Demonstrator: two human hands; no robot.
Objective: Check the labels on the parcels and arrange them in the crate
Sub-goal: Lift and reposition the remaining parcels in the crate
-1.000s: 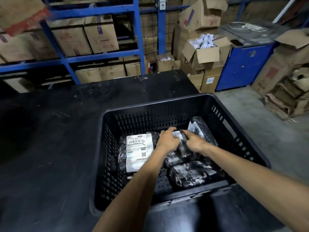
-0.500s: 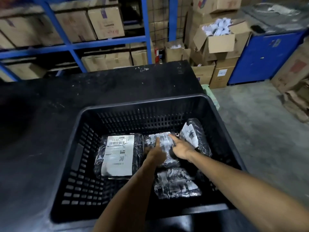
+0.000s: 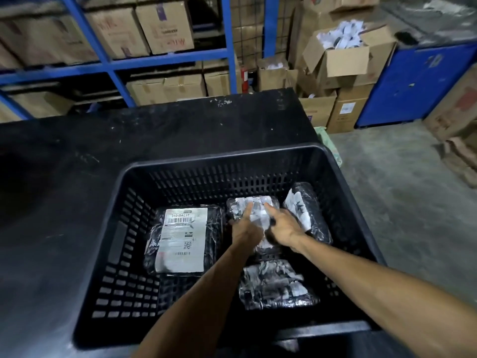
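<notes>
Here our left hand (image 3: 245,228) and right hand (image 3: 282,229) press open fingers, gripping nothing, on the middle parcel (image 3: 254,206): glossy black wrap, crumpled white label, in the crate (image 3: 206,161).

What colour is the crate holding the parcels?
Black, with slotted walls: the crate shows best in the head view.

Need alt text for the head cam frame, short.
Both hands, left hand and right hand, rest on a wrapped parcel at the back of a black plastic crate on a dark table. Three more black-wrapped parcels lie inside; the left one shows a label reading 310-BAL17.
</notes>
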